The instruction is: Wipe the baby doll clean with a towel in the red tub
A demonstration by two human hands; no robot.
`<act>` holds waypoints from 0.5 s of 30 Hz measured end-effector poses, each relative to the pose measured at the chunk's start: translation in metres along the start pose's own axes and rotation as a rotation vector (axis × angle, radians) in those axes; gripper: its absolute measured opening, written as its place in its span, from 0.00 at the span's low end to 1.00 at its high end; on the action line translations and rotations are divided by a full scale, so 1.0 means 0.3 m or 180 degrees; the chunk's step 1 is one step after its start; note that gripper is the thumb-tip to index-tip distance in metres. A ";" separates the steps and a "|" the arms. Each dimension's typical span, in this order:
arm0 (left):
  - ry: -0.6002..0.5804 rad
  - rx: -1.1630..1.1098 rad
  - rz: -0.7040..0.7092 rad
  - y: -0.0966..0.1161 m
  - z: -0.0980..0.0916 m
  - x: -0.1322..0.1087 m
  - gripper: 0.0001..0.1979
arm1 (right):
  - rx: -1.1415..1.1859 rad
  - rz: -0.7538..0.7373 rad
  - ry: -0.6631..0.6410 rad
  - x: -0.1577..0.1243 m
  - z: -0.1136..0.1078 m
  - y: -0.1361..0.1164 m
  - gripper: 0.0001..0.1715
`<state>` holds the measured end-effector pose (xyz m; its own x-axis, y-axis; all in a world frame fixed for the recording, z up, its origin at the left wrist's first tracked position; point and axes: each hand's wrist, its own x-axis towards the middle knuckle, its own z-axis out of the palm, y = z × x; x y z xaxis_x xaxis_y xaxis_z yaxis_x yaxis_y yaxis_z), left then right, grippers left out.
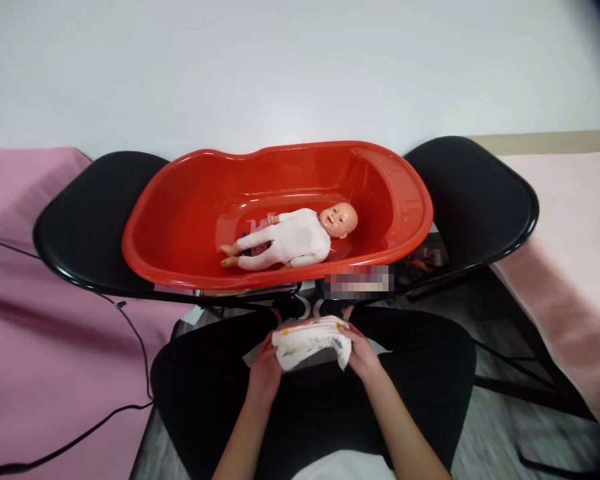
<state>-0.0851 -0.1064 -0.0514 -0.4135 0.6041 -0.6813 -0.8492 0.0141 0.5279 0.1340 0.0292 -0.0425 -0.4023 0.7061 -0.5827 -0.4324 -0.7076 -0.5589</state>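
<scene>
A folded white diaper with small coloured prints rests over my lap. My left hand grips its left end and my right hand grips its right end, fingers curled on it. Beyond my knees a red plastic baby tub spans two black chairs. Inside the tub lies a baby doll in a pale pink sleepsuit, on its back, head to the right.
The tub rests on a black chair at the left and another at the right. Pink cloth covers the surface at the left with a black cable across it. A lighter pink cloth is at the right. A white wall is behind.
</scene>
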 end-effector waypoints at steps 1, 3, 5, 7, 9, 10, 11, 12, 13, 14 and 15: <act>-0.0091 -0.0097 -0.0128 0.009 0.005 -0.006 0.25 | 0.0053 0.0058 -0.0155 -0.012 0.009 -0.016 0.28; -0.0280 -0.0243 -0.0384 0.022 0.020 -0.021 0.20 | 0.0127 0.0103 -0.0349 -0.034 0.024 -0.038 0.27; -0.0502 -0.0345 -0.0614 0.027 0.039 -0.040 0.21 | 0.0150 0.0161 -0.0478 -0.050 0.033 -0.047 0.28; -0.0638 -0.0373 -0.0753 0.026 0.055 -0.058 0.26 | 0.0207 0.0256 -0.0541 -0.059 0.035 -0.047 0.27; -0.0681 -0.0325 -0.0765 0.019 0.066 -0.076 0.26 | 0.0297 0.0303 -0.0597 -0.066 0.035 -0.042 0.25; -0.0679 -0.0290 -0.0733 0.015 0.070 -0.084 0.24 | 0.0323 0.0312 -0.0641 -0.069 0.036 -0.040 0.24; -0.0682 -0.0258 -0.0679 0.010 0.074 -0.091 0.23 | 0.0321 0.0328 -0.0707 -0.071 0.039 -0.038 0.24; -0.0701 -0.0219 -0.0615 0.006 0.077 -0.098 0.23 | 0.0289 0.0360 -0.0789 -0.073 0.044 -0.036 0.25; -0.0725 -0.0164 -0.0541 0.002 0.080 -0.102 0.25 | 0.0237 0.0396 -0.0846 -0.075 0.051 -0.034 0.26; -0.0727 -0.0086 -0.0474 -0.002 0.082 -0.106 0.27 | 0.0176 0.0422 -0.0878 -0.076 0.058 -0.032 0.26; -0.0695 0.0016 -0.0424 -0.005 0.085 -0.107 0.28 | 0.0121 0.0419 -0.0901 -0.075 0.064 -0.030 0.27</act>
<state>-0.0624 -0.1055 -0.0174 -0.2168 0.7543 -0.6197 -0.8895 0.1089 0.4437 0.1315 0.0202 -0.0130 -0.6633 0.5916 -0.4583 -0.3894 -0.7958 -0.4638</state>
